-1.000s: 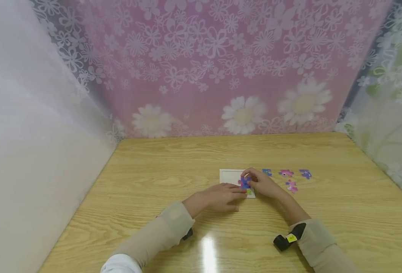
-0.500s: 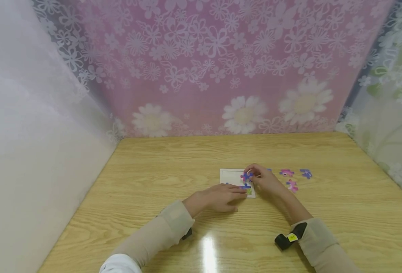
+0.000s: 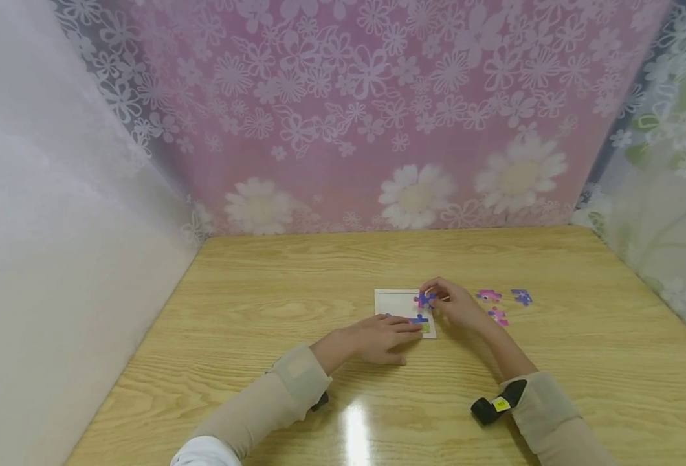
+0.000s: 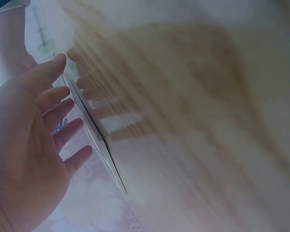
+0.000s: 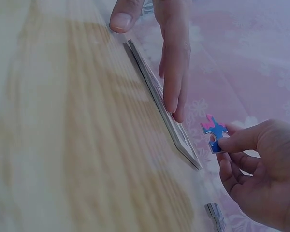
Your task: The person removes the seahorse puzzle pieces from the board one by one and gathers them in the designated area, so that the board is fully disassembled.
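Observation:
A white puzzle tray (image 3: 392,301) lies on the wooden table, with blue and green pieces in its near right part. My left hand (image 3: 378,338) rests flat across the tray's near side, its fingers straight and covering some of the pieces. In the left wrist view that hand (image 4: 34,130) lies along the tray's edge. Between thumb and fingers my right hand (image 3: 459,307) pinches a blue and pink puzzle piece (image 3: 424,299) above the tray's far right corner. The right wrist view shows this puzzle piece (image 5: 215,134) tilted and apart from the tray (image 5: 164,111).
Loose puzzle pieces lie to the right of the tray: a pink one with an eye (image 3: 488,296), a blue one (image 3: 521,296) and another pink one (image 3: 498,316). A pink flowered curtain (image 3: 343,129) hangs behind the table, and a white wall stands at left.
My right hand has lifted the puzzle piece from low over the tray and drawn it slightly away and to the right, uncovering the blue piece beneath. The left hand has stayed nearly still.

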The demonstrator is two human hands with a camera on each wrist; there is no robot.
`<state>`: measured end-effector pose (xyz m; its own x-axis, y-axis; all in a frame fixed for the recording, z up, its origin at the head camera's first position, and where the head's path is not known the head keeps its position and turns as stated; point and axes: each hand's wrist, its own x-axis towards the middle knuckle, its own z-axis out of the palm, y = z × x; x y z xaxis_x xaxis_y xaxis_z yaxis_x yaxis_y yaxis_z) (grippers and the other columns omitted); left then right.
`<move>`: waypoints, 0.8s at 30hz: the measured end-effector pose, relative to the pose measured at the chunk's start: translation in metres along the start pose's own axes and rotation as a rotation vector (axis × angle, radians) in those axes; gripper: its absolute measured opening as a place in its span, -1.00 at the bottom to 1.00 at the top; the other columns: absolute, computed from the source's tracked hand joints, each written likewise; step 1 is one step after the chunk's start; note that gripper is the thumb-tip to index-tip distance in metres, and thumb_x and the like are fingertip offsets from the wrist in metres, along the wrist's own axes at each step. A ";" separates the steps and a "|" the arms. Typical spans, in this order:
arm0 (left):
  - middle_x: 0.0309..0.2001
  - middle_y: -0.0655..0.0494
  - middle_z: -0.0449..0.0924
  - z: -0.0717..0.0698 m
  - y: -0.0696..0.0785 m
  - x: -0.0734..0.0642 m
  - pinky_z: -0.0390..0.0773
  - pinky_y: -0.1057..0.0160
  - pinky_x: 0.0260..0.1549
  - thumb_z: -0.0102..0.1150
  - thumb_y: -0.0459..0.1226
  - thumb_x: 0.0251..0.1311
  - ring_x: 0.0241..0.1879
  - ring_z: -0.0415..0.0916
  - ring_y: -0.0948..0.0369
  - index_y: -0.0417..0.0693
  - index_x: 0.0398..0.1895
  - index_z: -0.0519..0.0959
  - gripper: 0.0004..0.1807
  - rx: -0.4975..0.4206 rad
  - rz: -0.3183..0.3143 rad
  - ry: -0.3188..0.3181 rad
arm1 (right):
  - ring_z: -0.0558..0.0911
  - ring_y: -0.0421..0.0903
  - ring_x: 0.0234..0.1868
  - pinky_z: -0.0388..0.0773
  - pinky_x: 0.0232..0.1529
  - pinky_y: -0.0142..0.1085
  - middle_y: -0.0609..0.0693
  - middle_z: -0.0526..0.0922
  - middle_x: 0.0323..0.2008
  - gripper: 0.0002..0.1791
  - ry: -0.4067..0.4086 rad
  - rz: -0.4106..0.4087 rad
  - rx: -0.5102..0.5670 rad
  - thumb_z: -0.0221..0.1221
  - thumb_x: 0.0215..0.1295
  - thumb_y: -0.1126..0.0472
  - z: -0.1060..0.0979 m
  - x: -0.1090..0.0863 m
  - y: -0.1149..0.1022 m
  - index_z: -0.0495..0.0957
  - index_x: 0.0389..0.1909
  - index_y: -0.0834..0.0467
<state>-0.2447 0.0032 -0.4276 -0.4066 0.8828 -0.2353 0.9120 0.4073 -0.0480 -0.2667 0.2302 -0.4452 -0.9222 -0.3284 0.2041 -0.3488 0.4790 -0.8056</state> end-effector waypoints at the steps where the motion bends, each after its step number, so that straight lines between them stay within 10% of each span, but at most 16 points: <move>1: 0.42 0.22 -0.12 0.000 0.000 0.000 -0.06 0.19 0.27 -0.21 0.08 0.35 0.37 -0.19 0.23 0.07 0.44 -0.01 -0.33 -0.001 0.003 0.008 | 0.49 0.15 -0.11 0.43 -0.11 0.01 0.18 0.54 -0.16 -0.75 -0.002 0.002 0.002 0.02 0.23 0.51 -0.001 0.000 0.000 0.46 -0.10 0.27; 24: 0.42 0.00 -0.10 0.021 -0.031 -0.025 -0.12 -0.01 0.26 -0.13 0.10 0.31 0.37 -0.19 -0.02 -0.09 0.41 0.06 -0.27 -0.408 -0.359 0.273 | 0.45 0.10 -0.08 0.41 -0.11 -0.09 0.20 0.47 -0.05 -0.73 -0.003 0.060 -0.038 -0.02 0.35 0.35 -0.050 -0.027 -0.007 0.41 0.05 0.25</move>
<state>-0.2614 -0.0366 -0.4408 -0.7332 0.6799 -0.0134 0.6433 0.6999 0.3103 -0.2475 0.2771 -0.4172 -0.9412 -0.3005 0.1547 -0.2993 0.5285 -0.7944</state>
